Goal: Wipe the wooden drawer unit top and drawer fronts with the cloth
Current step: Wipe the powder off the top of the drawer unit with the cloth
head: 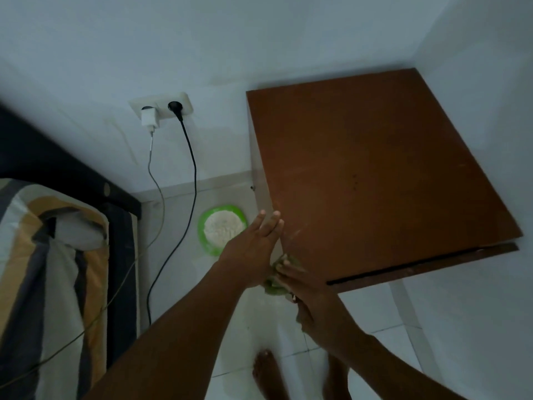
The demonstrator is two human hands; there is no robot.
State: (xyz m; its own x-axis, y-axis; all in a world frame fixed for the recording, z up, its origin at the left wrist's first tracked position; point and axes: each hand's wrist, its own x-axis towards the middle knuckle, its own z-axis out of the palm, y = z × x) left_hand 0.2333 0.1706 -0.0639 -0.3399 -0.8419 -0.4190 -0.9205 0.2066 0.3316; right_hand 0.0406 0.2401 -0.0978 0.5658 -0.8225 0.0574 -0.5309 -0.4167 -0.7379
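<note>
The brown wooden drawer unit stands in the room's corner, and I look down on its bare top. A drawer front edge shows as a strip along the near side. My left hand lies flat with straight fingers against the unit's left front corner. My right hand holds a crumpled green cloth against the near left corner, just below the top's edge. Most of the cloth is hidden between my two hands.
A green plate of pale food lies on the white tiled floor left of the unit. A wall socket holds a white charger and a black plug with hanging cables. A bed with striped bedding fills the left. My bare feet stand below.
</note>
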